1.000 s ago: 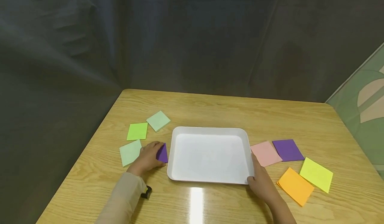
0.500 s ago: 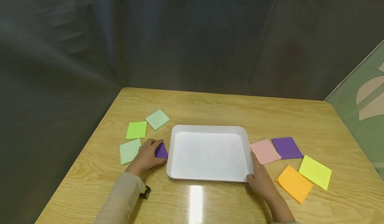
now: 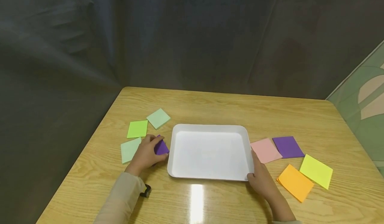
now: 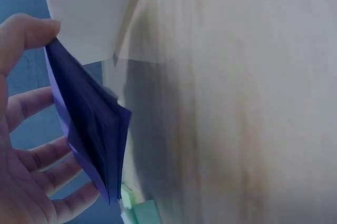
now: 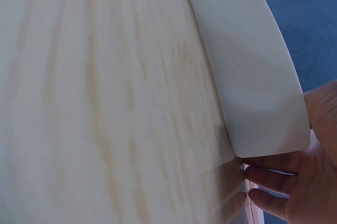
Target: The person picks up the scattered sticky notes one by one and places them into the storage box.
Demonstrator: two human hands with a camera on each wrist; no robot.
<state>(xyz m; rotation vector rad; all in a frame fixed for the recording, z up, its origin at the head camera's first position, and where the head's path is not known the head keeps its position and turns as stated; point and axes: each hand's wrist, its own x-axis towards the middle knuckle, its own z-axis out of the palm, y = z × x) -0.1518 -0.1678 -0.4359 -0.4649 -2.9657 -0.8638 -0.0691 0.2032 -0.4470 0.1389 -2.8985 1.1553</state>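
My left hand holds a purple sticky-note pad by its edges, between thumb and fingers, just left of the white tray. In the left wrist view the purple pad stands tilted, its sheets slightly parted at the edge, with a shadow on the wood beside it. My right hand grips the tray's near right corner. The right wrist view shows the thumb at the rim and the fingers against the outside of the tray wall. The tray holds nothing.
Left of the tray lie two mint pads and a lime green pad. To its right are a pink pad, another purple pad, a yellow pad and an orange pad. Dark cloth hangs behind the table.
The purple pad in my left hand has gone from lying low by the table to raised and tilted, closer to the tray's left rim. My right hand stays on the tray.
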